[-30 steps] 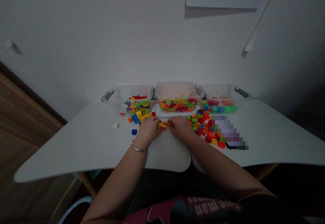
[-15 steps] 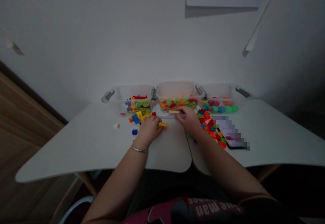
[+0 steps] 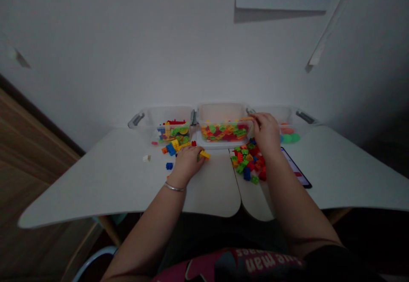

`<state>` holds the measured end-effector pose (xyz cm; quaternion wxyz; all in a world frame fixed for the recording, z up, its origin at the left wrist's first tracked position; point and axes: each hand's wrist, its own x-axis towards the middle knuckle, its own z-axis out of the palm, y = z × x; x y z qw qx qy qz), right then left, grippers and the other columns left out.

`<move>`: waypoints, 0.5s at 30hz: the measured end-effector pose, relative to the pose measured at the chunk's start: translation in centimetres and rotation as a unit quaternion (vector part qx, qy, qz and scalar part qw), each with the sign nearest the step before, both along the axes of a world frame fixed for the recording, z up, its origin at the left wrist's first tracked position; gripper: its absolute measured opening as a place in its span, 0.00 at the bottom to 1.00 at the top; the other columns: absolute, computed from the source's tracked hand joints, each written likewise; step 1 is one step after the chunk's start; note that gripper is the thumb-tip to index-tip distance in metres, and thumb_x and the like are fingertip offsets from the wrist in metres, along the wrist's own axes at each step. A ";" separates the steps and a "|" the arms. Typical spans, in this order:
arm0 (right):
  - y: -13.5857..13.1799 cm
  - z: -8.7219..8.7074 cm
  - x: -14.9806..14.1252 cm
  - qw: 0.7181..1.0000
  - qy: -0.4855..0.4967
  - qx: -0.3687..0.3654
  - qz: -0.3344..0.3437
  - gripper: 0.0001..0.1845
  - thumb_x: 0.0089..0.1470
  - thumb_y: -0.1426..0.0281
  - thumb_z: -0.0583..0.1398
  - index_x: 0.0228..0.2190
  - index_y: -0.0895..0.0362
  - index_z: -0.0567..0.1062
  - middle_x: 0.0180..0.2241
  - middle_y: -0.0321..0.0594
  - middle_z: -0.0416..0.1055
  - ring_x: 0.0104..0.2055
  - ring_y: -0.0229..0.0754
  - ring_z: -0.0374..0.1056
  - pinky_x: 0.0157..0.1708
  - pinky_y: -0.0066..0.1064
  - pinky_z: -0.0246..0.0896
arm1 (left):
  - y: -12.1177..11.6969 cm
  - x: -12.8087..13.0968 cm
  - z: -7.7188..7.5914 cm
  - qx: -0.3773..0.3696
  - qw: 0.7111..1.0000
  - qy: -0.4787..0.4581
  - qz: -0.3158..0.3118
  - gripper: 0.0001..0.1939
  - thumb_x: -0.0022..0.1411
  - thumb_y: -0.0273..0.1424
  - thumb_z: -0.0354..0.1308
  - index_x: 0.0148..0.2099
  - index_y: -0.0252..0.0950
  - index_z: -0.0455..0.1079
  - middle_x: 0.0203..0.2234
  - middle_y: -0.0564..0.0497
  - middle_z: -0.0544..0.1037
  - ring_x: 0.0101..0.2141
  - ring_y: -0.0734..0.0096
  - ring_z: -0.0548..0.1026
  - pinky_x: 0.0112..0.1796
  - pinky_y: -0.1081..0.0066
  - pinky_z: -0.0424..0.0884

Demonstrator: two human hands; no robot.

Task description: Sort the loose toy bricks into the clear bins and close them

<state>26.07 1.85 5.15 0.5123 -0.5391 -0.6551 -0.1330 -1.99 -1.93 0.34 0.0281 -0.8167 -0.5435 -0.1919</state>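
Note:
My left hand [image 3: 189,162] rests low over the table, closed around a yellow building block [image 3: 205,154] that pokes out past the fingertips. Beside it lie more yellow blocks, a blue block [image 3: 169,166] and an orange one. My right hand [image 3: 266,130] is raised at the right end of the middle clear box [image 3: 223,110], pinching a thin orange piece [image 3: 246,118] over the box's rim. Blur hides the exact kind of that piece. Inside the middle box are green, orange, yellow and red blocks. A pile of mixed blocks [image 3: 244,158] spreads below my right hand.
A left clear box [image 3: 150,116] holds coloured blocks; a right clear box [image 3: 281,112], partly behind my right hand, holds round green and orange pieces. A phone [image 3: 302,175] lies by my right forearm. A small white piece [image 3: 146,158] sits at left. Two tabletops meet at a seam.
My right hand has moved right and up from the front of the middle box to its right end, carrying the thin piece. More of the block pile shows. My left hand stays in place.

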 end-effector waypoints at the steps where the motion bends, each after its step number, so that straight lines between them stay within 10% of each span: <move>1: 0.2 -0.2 0.2 1.000 -0.005 -0.006 -0.012 0.17 0.57 0.73 0.53 0.42 0.57 0.78 0.41 0.50 0.75 0.47 0.52 0.67 0.52 0.48 0.62 | 0.0 0.0 0.0 0.000 1.000 0.000 0.000 0.16 0.60 0.31 0.58 0.50 0.36 0.75 0.43 0.44 0.80 0.47 0.53 0.75 0.52 0.55 0.69; 15: 1.1 -0.3 0.0 0.997 -0.052 -0.055 -0.015 0.16 0.59 0.68 0.53 0.38 0.57 0.80 0.40 0.50 0.78 0.46 0.53 0.67 0.53 0.50 0.56 | 0.0 -0.1 0.0 0.004 1.000 0.005 -0.007 0.16 0.60 0.32 0.57 0.50 0.36 0.75 0.43 0.43 0.80 0.48 0.53 0.75 0.51 0.56 0.69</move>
